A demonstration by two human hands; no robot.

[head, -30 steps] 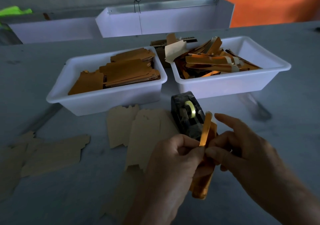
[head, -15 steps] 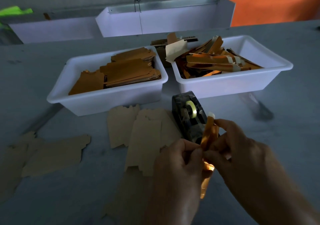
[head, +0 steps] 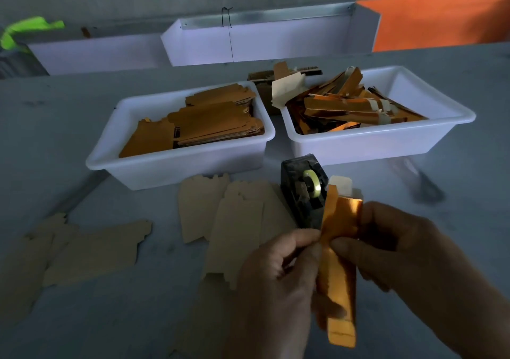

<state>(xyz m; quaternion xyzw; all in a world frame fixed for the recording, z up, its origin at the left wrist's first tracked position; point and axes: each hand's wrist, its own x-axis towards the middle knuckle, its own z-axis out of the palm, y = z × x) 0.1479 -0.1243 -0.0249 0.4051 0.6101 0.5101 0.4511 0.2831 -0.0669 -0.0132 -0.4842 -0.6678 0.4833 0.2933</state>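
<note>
A long shiny gold folded card piece point(head: 340, 251) stands nearly upright in front of me, held between both hands. My left hand point(head: 278, 278) pinches its left edge with thumb and fingers. My right hand point(head: 397, 253) grips its right side, thumb on the front. Just behind it a black tape dispenser point(head: 303, 193) with a yellowish roll sits on the grey table. Several flat tan card blanks point(head: 234, 220) lie to the dispenser's left.
Two white tubs stand behind: the left tub point(head: 171, 162) holds stacked flat gold blanks, the right tub point(head: 386, 143) holds several folded gold pieces. More tan blanks point(head: 82, 248) lie at the left. White trays point(head: 262, 38) and an orange panel point(head: 441, 19) line the back.
The gold piece has turned from edge-on to showing its broad shiny face, and its top has opened wider. Both hands have shifted slightly lower on it.
</note>
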